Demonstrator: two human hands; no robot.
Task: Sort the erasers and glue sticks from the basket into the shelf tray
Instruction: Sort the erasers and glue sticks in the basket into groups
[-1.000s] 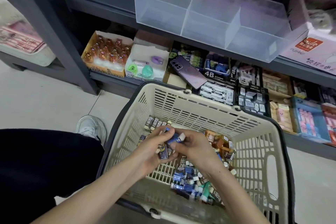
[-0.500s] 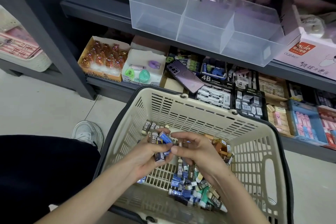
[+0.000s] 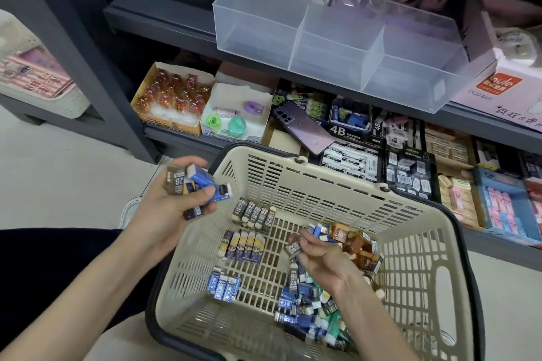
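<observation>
Blue and brown sleeved erasers (image 3: 197,181) gripped in left hand (image 3: 168,212) at basket's (image 3: 322,193) 10 o'clock; blurred grey eraser (image 3: 294,248) pinched by right hand (image 3: 321,256).

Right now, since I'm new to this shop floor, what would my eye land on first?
The cream basket fills the foreground, with loose erasers heaped in its right side. Just outside its far left corner, the person's left grip holds a bunch of erasers. On the shelf behind sits a clear divided tray.

Blurry right hand (image 3: 320,253), grip unclear.
</observation>
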